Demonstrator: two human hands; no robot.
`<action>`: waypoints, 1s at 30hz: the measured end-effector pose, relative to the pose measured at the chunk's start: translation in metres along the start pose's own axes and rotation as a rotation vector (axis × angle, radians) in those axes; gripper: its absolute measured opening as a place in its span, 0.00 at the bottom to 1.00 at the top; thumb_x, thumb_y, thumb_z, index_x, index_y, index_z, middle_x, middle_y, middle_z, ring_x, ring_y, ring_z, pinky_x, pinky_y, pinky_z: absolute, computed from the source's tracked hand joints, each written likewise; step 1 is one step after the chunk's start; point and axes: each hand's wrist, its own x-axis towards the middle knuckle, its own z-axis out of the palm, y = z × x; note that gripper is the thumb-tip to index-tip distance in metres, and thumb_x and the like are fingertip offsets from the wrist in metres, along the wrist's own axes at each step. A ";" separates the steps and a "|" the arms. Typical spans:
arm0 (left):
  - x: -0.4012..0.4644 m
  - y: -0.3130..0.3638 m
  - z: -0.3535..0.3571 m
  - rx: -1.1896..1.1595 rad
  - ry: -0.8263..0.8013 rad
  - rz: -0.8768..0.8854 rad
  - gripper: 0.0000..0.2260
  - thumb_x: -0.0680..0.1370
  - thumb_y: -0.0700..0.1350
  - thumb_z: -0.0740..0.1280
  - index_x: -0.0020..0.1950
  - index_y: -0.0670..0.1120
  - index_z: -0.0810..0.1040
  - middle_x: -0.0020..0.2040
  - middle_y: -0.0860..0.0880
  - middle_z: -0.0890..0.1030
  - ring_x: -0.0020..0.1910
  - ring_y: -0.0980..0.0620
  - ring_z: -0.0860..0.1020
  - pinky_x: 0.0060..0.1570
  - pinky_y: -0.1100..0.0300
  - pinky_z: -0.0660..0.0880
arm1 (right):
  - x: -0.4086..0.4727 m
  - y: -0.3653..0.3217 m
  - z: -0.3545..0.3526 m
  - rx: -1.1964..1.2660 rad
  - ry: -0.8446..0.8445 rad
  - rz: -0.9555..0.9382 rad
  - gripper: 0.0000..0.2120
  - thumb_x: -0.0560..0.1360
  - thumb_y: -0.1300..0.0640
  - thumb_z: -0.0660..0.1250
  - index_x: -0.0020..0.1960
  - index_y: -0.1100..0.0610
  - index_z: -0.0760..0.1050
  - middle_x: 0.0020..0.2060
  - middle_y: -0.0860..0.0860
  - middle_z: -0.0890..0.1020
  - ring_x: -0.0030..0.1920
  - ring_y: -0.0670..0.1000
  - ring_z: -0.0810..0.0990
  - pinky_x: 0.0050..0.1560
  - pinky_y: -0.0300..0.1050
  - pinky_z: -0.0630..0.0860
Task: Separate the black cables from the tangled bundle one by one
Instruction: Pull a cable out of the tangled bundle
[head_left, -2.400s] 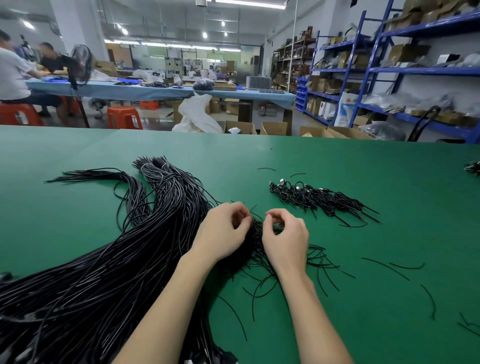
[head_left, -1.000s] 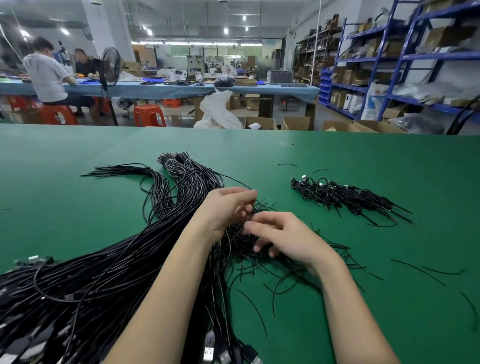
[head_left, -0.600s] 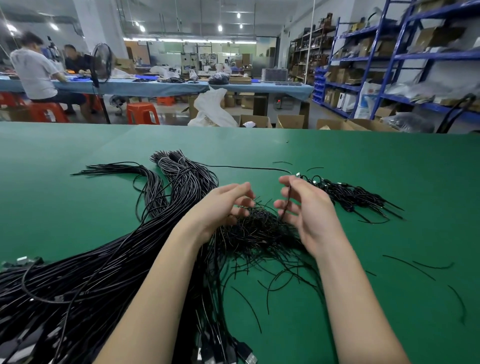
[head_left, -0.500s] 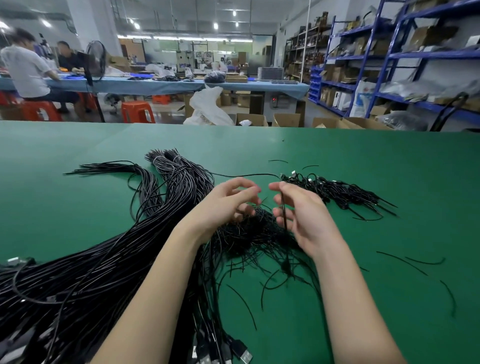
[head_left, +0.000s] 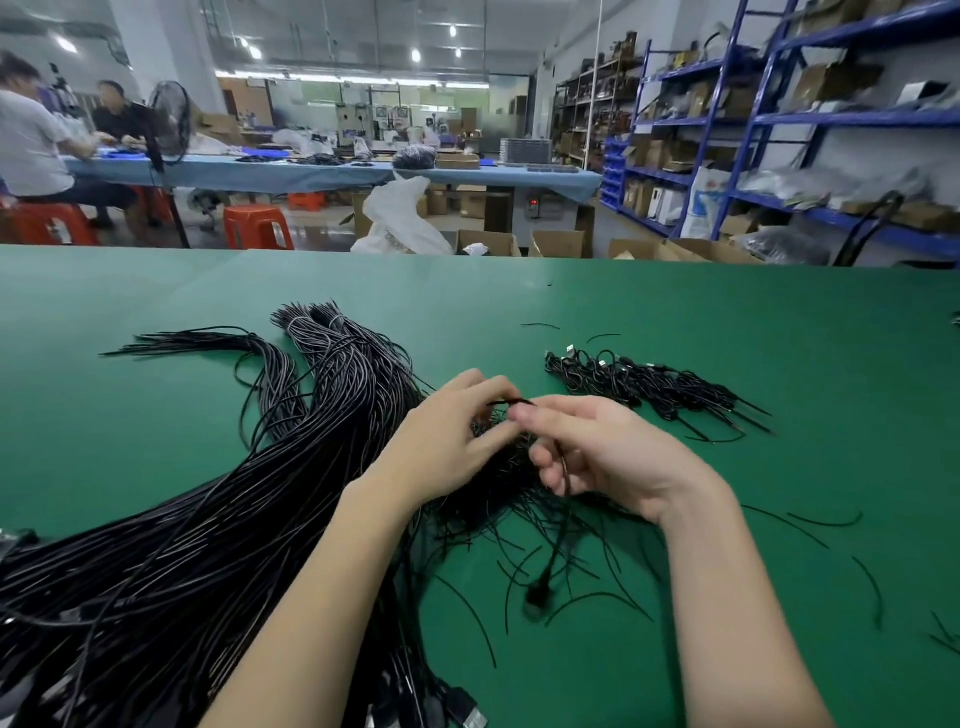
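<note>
A big tangled bundle of black cables (head_left: 218, 519) sprawls over the left half of the green table (head_left: 779, 364), its far ends fanned out. Over its right edge, my left hand (head_left: 441, 447) and my right hand (head_left: 608, 457) meet. Both pinch one thin black cable (head_left: 511, 402) between thumb and fingertips. That cable runs down through my right fingers, and its blurred plug end (head_left: 535, 597) dangles below. A small pile of separated cables (head_left: 649, 387) lies to the right of my hands.
Short loose black strands (head_left: 810, 519) are scattered on the table at the right. Beyond the table's far edge are cardboard boxes (head_left: 556, 241), blue shelving (head_left: 779, 130), and two people seated at a blue-covered table (head_left: 311, 174) at the back left.
My right hand has lifted one cable out of the tangle and brought it against my left hand. Both hands now pinch its upper end while the plug swings below.
</note>
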 end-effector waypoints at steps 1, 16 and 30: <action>0.000 -0.002 0.001 0.018 0.009 -0.008 0.09 0.81 0.55 0.64 0.55 0.52 0.79 0.45 0.52 0.75 0.44 0.52 0.75 0.51 0.49 0.74 | -0.003 0.000 -0.004 -0.017 -0.001 0.012 0.12 0.78 0.52 0.72 0.59 0.55 0.78 0.32 0.50 0.78 0.28 0.47 0.76 0.28 0.37 0.75; 0.010 0.028 0.011 -0.377 -0.089 -0.267 0.16 0.84 0.54 0.58 0.43 0.50 0.79 0.26 0.56 0.67 0.27 0.56 0.65 0.30 0.63 0.63 | 0.003 -0.001 -0.017 -0.668 0.771 -0.505 0.05 0.78 0.48 0.70 0.44 0.47 0.81 0.38 0.39 0.83 0.45 0.40 0.79 0.50 0.40 0.74; 0.018 0.021 -0.016 -1.896 0.329 -0.611 0.13 0.83 0.50 0.59 0.41 0.46 0.69 0.26 0.53 0.60 0.24 0.55 0.63 0.35 0.63 0.65 | 0.028 0.028 0.017 -0.243 0.070 -0.165 0.09 0.81 0.46 0.68 0.58 0.47 0.76 0.48 0.44 0.88 0.53 0.41 0.84 0.66 0.49 0.71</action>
